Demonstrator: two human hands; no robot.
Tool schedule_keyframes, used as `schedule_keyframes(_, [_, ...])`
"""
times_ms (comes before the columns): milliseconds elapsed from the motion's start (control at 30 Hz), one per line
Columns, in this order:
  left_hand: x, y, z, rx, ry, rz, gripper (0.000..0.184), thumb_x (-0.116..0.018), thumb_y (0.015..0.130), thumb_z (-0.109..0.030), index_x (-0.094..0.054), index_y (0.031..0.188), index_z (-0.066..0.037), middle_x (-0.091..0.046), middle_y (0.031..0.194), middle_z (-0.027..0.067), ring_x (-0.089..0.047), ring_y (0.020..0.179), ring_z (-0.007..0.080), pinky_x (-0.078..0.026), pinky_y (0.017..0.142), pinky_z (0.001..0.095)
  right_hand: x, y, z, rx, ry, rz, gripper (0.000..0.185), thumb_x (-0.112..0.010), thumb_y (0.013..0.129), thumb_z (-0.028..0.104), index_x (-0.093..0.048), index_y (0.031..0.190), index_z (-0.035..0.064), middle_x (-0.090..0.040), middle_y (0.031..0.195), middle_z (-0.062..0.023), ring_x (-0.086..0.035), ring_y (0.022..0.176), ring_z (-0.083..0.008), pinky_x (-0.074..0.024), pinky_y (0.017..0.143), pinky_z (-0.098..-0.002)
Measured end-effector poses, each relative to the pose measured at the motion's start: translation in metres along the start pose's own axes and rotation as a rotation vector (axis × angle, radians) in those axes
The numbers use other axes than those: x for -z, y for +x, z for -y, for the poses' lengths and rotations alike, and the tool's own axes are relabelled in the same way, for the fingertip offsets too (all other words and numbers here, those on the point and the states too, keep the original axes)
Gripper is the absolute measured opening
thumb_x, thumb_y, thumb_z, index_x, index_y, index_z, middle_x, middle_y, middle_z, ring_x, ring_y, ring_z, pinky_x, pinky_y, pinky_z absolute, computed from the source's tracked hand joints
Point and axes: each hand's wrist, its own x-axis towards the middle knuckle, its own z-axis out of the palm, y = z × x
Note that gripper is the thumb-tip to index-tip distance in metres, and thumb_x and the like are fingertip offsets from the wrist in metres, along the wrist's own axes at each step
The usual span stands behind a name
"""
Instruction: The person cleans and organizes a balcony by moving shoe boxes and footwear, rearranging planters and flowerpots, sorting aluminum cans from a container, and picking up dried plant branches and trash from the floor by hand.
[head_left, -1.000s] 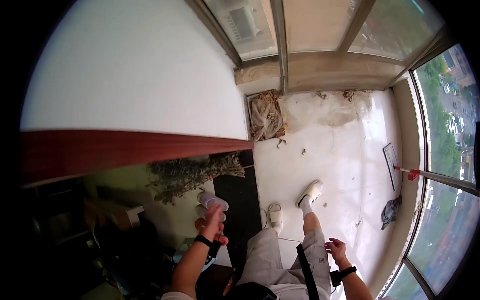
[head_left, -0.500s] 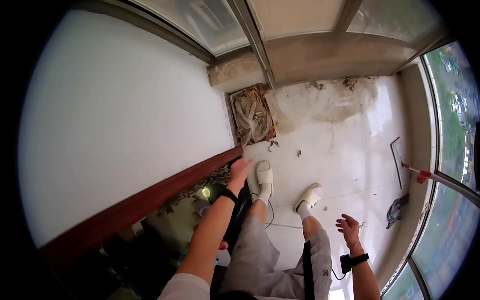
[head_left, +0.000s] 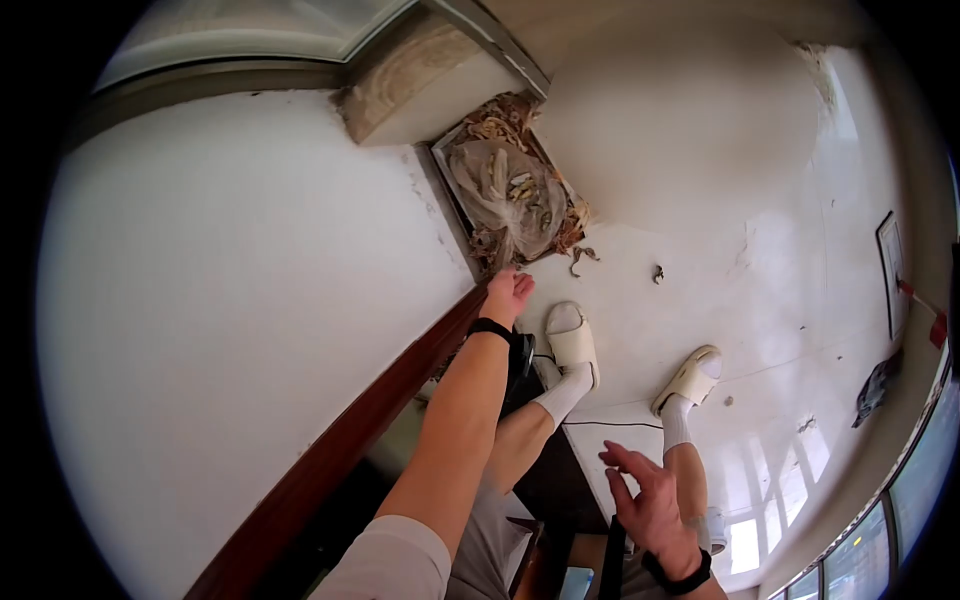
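My left hand reaches down at the front corner of a shallow box filled with dry brown leaves. A crumpled, see-through plastic bag with some small bits in it lies on the leaves. The fingers of this hand are curled in at the gathered lower end of the bag; the grip itself is partly hidden. My right hand hangs in the air over my leg, fingers apart and holding nothing. Both wrists wear black bands.
A dark red wooden edge runs beside a white panel. My feet in cream slippers stand on a pale floor with a dark cable and leaf scraps. Windows line the right. A round blurred patch covers the upper right.
My left hand has moved forward to the bag, and its fingers have curled. My right hand has shifted left and nearer to my body. The view has moved closer to the box.
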Motion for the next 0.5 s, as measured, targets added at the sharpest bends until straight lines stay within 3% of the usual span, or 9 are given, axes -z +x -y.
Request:
schedule_keyframes(67, [-0.005,0.021,0.003,-0.034,-0.094,-0.054,0.038,-0.047,0.091,-0.015,-0.038,0.124,0.003,-0.044,0.121,0.0194,-0.049,0.11,0.0334,-0.046,0.091,0.0422,0.005,0.003,0.002,-0.031,0.029,-0.012,0.031,-0.056,0.078,-0.004,-0.056,0.109,0.0004,-0.063,0.091,-0.0166,-0.063,0.082,-0.0311,-0.0501,0.071,-0.0328])
schedule_keyframes(267, [-0.029,0.062,0.019,-0.012,-0.255,0.101,0.038,-0.044,0.09,-0.007,-0.032,0.125,0.001,-0.041,0.12,0.0198,-0.049,0.106,0.0363,-0.049,0.089,0.0474,0.034,0.008,-0.009,-0.07,0.035,-0.145,0.032,-0.056,0.079,-0.005,-0.057,0.11,0.0013,-0.065,0.091,-0.0133,-0.064,0.081,-0.0278,-0.0503,0.071,-0.0311])
schedule_keyframes(500, [-0.022,0.093,0.036,-0.066,-0.327,0.096,0.021,-0.04,0.085,0.004,-0.045,0.105,0.005,-0.052,0.106,0.0189,-0.054,0.098,0.0349,-0.052,0.085,0.0461,0.051,0.007,-0.021,-0.128,0.021,-0.138,0.027,-0.054,0.082,-0.004,-0.057,0.108,-0.0005,-0.067,0.089,-0.0122,-0.065,0.08,-0.0234,-0.0495,0.073,-0.0294])
